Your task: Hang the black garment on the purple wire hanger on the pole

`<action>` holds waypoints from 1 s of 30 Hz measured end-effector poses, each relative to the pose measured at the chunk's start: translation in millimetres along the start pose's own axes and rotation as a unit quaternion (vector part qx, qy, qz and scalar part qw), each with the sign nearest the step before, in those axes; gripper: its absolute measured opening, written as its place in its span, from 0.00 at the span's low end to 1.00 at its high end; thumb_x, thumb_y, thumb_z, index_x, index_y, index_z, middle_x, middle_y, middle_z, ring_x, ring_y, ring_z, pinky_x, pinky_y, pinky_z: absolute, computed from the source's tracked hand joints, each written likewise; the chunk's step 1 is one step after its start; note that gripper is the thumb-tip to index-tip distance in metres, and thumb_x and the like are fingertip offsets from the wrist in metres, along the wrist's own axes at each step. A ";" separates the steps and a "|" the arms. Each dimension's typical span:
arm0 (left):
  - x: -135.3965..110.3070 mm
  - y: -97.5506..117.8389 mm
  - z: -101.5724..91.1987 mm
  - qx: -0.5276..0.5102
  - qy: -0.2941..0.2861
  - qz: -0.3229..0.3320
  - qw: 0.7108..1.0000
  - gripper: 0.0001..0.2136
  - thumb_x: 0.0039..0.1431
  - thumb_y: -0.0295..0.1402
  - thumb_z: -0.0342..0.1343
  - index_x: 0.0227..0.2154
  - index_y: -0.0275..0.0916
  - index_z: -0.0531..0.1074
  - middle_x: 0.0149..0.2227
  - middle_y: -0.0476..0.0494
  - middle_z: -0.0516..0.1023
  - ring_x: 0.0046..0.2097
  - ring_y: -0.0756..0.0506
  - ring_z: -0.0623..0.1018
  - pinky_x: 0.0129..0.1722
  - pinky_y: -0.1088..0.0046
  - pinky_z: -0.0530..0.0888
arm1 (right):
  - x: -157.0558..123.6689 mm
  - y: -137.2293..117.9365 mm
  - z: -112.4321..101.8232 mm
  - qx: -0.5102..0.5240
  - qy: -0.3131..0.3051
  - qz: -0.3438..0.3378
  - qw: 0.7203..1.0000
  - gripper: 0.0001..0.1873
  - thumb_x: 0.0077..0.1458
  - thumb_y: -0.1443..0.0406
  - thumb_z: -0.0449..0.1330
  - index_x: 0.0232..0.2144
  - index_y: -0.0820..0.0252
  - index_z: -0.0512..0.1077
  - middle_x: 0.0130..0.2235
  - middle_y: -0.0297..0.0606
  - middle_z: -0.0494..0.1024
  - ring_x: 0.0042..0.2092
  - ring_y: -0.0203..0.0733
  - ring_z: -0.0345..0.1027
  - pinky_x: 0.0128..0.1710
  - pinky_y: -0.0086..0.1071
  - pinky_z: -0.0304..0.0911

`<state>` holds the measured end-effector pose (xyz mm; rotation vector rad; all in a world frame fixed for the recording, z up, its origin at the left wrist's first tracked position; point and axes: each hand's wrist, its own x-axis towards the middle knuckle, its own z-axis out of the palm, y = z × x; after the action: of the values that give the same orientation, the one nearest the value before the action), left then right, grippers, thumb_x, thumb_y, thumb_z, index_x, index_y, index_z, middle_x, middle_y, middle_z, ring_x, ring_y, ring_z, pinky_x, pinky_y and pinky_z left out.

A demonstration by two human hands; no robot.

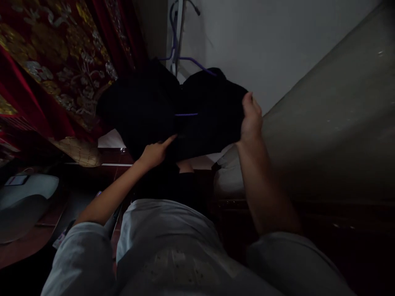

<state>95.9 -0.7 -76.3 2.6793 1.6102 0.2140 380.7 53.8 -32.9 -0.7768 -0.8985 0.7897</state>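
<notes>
A black garment (138, 107), a shirt or jacket by its shape, hangs on a purple clothes hanger (196, 62). The hanger's lower bar shows as a short purple line at the garment's front opening. My left hand (154, 153) is closed at the front of the garment, its index finger stretched along the cloth near the opening; its other fingers are curled and partly hidden in the dark. Out at the right side, my right hand (252, 117) grips the garment's edge or sleeve, thumb on the near side. Folds are hard to make out in the dim light.
A metal stand (179, 33) rises behind the hanger against a pale wall (262, 37). Red embroidered cloth (61, 53) hangs at the left. A large grey surface (324, 115) slants along the right. A phone (17, 180) lies on a pale seat (40, 187) at the lower left.
</notes>
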 end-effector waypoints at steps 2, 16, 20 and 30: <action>0.0 1.5 19.9 -0.025 0.003 -0.014 1.000 0.28 0.69 0.26 0.49 0.70 0.45 0.58 0.50 0.37 0.78 0.43 0.38 0.81 0.42 0.64 0.78 | 4.7 4.3 -3.5 -0.001 -0.013 0.010 1.000 0.13 0.67 0.57 0.57 0.45 0.58 0.77 0.54 0.44 0.78 0.55 0.43 0.73 0.56 0.41 0.68; -41.4 81.8 96.4 -0.436 0.395 -0.015 0.808 0.14 0.72 0.31 0.54 0.56 0.39 0.74 0.49 0.37 0.78 0.48 0.43 0.79 0.49 0.67 0.77 | -186.1 54.1 22.1 -0.123 -0.088 0.150 0.977 0.16 0.49 0.55 0.68 0.34 0.58 0.71 0.34 0.35 0.74 0.35 0.37 0.68 0.38 0.31 0.66; -47.5 89.5 97.8 -0.463 0.410 -0.037 0.785 0.23 0.71 0.34 0.56 0.67 0.42 0.65 0.60 0.34 0.75 0.53 0.42 0.80 0.53 0.64 0.78 | -190.4 60.8 24.0 -0.130 -0.112 0.175 0.970 0.22 0.43 0.53 0.73 0.36 0.58 0.71 0.36 0.35 0.74 0.35 0.36 0.68 0.35 0.29 0.66; -50.7 94.4 92.7 -0.531 0.437 -0.065 0.723 0.21 0.66 0.37 0.64 0.60 0.41 0.72 0.47 0.39 0.79 0.46 0.45 0.82 0.51 0.67 0.80 | -192.1 47.1 24.1 -0.182 -0.102 0.077 0.975 0.16 0.56 0.53 0.66 0.39 0.58 0.79 0.38 0.40 0.82 0.36 0.41 0.76 0.36 0.34 0.71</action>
<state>166.6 -83.9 -166.5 1.5172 1.0763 1.9069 271.0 -79.3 -132.7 -1.1102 -1.1984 0.8641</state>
